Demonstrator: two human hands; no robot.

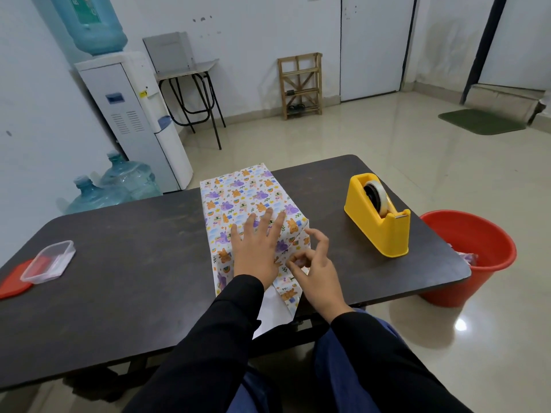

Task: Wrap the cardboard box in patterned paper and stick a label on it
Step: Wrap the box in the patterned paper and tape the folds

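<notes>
The box (pixel 238 193) lies in the middle of the dark table, covered in white paper printed with orange and purple animals; no bare cardboard shows. My left hand (pixel 258 245) lies flat on top of it, fingers straight and spread. My right hand (pixel 316 269) is at the near right corner of the box, thumb and forefinger pinching the folded paper edge there, the other fingers raised. A loose flap of paper (pixel 275 311), white side up, hangs over the table's near edge. No label is in view.
A yellow tape dispenser (pixel 380 216) stands on the table (pixel 134 263) to the right. A clear plastic container (pixel 49 260) and its red lid (pixel 15 278) lie at the far left. A red bucket (pixel 471 254) stands on the floor beyond the right edge.
</notes>
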